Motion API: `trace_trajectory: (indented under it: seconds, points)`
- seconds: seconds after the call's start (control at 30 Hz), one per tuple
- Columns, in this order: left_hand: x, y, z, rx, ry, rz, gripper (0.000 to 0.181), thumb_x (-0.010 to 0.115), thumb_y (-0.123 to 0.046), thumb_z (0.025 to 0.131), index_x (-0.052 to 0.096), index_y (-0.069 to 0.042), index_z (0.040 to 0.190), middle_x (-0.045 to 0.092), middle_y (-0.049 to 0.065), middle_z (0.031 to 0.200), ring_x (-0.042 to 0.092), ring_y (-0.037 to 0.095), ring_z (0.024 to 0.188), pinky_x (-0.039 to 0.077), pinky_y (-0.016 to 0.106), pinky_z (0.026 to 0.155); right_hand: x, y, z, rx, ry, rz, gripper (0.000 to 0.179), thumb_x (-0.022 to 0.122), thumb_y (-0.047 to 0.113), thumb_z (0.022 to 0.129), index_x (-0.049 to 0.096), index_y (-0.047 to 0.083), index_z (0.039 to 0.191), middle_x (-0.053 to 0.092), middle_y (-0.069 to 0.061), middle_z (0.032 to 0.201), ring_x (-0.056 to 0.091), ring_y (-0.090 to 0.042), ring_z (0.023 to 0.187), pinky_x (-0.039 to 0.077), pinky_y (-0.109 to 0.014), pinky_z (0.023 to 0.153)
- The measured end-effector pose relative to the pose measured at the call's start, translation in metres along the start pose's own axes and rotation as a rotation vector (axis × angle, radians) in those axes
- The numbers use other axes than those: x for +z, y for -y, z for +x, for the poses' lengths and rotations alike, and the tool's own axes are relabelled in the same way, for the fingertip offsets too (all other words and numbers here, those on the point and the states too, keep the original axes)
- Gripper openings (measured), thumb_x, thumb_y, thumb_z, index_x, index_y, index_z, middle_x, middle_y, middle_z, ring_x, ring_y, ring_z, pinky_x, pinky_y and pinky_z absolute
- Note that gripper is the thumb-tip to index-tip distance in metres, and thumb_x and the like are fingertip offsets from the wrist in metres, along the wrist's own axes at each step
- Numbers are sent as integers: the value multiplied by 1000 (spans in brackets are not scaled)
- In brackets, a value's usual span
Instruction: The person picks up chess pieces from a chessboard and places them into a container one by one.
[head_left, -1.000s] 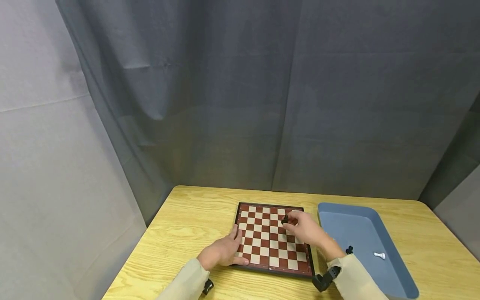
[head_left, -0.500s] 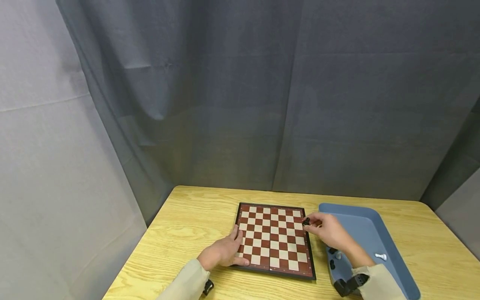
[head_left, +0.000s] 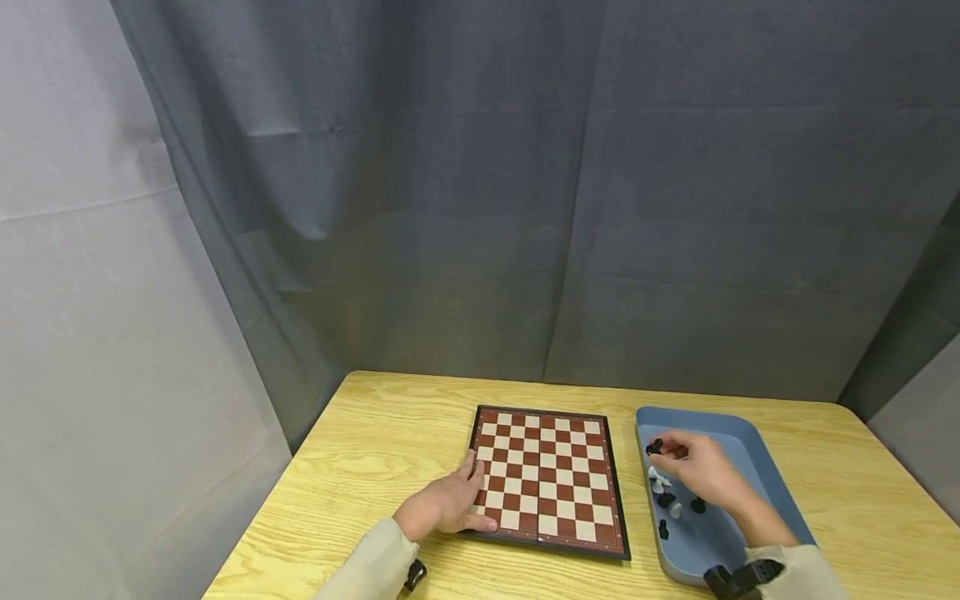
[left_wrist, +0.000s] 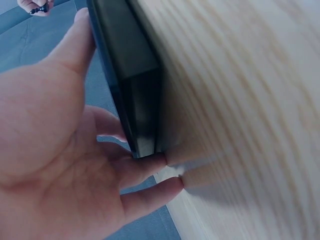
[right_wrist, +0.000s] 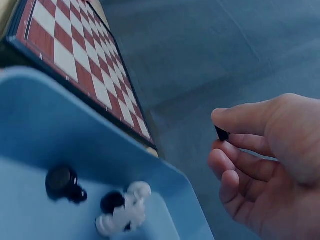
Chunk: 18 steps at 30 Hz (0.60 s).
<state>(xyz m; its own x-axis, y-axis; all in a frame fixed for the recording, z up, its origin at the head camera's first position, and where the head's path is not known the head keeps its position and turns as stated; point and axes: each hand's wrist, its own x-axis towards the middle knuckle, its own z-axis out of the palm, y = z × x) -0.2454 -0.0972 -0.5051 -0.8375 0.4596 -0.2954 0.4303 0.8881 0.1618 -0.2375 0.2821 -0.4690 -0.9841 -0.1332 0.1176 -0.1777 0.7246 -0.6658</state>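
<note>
My left hand (head_left: 447,502) rests at the near left corner of a red-and-white chessboard (head_left: 570,479). In the left wrist view its thumb lies along one side of the dark board edge (left_wrist: 127,80), and its relaxed fingers reach past the corner to the wood. Over the left side of a blue tray (head_left: 701,554), my right hand (head_left: 705,468) pinches a black chess piece (head_left: 654,447) between thumb and fingertips. Only a small dark bit of that piece (right_wrist: 222,134) shows in the right wrist view, so I cannot tell its kind.
White chess pieces (head_left: 658,481) and several black chess pieces (head_left: 698,505) lie on the tray floor, mostly along its left side. The tray stands right of the board on a wooden table (head_left: 397,433). A grey curtain (head_left: 465,208) hangs behind the table.
My right hand has moved right with the black chess piece, from above the board's right half to above the tray. The left hand has stayed at the board's corner.
</note>
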Motion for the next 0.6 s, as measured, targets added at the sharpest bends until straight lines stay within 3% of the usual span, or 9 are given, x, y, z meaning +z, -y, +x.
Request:
trace_trajectory:
  seconds: [0.2,0.6]
  points:
    - [0,0,-1,0,-2,1,99,55,-64,80,21,-4,151,7,19,156,34,31,134,39,35,101,-6,-15,-3,40,3,-14,19,68,17,89,66,1,99,62,-5,87,55,-19,75,44,-34,59]
    - [2,2,2,6,0,-14,99,54,-64,80,21,-5,151,6,18,156,33,30,135,40,34,100,-25,-44,-11,147,-25,-41,48,67,33,89,61,-8,113,65,-13,97,60,-30,87,50,-39,65]
